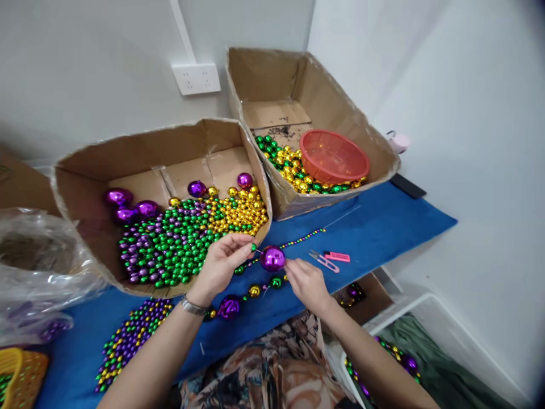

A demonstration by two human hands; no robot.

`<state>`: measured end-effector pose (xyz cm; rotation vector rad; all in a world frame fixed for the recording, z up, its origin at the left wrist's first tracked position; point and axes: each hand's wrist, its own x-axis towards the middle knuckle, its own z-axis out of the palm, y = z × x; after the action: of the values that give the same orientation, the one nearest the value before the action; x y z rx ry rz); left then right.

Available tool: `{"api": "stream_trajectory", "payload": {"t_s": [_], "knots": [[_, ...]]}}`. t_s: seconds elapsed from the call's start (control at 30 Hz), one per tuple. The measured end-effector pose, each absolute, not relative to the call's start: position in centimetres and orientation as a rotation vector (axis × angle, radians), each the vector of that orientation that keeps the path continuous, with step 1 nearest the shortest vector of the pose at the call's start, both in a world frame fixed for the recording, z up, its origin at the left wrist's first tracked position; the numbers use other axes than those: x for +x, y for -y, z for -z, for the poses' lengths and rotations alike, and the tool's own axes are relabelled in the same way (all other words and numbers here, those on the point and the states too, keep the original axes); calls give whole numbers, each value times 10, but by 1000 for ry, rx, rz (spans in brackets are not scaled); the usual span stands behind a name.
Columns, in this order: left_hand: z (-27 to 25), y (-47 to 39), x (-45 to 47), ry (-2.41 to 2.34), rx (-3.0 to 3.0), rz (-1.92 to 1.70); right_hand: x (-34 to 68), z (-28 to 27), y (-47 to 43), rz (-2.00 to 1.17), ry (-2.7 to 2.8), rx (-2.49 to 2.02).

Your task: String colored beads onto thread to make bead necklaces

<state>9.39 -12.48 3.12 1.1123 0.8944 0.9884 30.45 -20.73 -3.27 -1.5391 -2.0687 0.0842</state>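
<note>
Between my hands a large shiny purple ball bead (272, 259) hangs above the blue cloth. My left hand (221, 264) pinches a small green bead (254, 247) close to the purple ball's left side. The fingers of my right hand (307, 282) are closed at the lower right of the purple ball; what lies between their tips is partly hidden. Below them on the cloth lies a strand with another purple ball (229, 307), a gold bead (254, 291) and a green bead (276, 282). A thin string of tiny beads (303, 238) runs behind the purple ball.
A cardboard box (157, 136) of loose beads stands at left. Behind it, another box (336, 85) holds beads and a red basket (334, 156). Thread snips (326, 262) and a pink tag-like piece (338, 257) lie at right. Bead strands (134, 338) lie front left.
</note>
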Motion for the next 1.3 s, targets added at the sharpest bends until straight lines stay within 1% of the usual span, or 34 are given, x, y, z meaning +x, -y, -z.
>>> {"api": "stream_trajectory", "payload": {"t_s": [0.07, 0.27, 0.47, 0.6, 0.77, 0.9, 1.03, 1.2, 1.3], "knots": [[-28, 131, 107, -894, 1171, -956, 314, 40, 205, -99, 2055, -1550], [1, 143, 143, -925, 1447, -920, 330, 80, 204, -300, 1949, -1624], [27, 141, 147, -893, 1693, -921, 321, 99, 220, -431, 1889, -1640], [22, 137, 144, -889, 1737, -955, 326, 80, 225, -519, 1759, -1620], [-10, 133, 155, -794, 1764, -1017, 324, 39, 212, -477, 1697, -1451], [-26, 132, 161, -774, 1716, -1062, 322, 33, 203, -524, 1765, -1369], [-10, 139, 161, -819, 1690, -1052, 329, 37, 203, -671, 1691, -1394], [32, 157, 171, -758, 2031, -770, 331, 30, 204, -909, 1451, -1390], [46, 159, 181, -762, 2143, -679, 327, 24, 204, -1008, 1406, -1331]]}}
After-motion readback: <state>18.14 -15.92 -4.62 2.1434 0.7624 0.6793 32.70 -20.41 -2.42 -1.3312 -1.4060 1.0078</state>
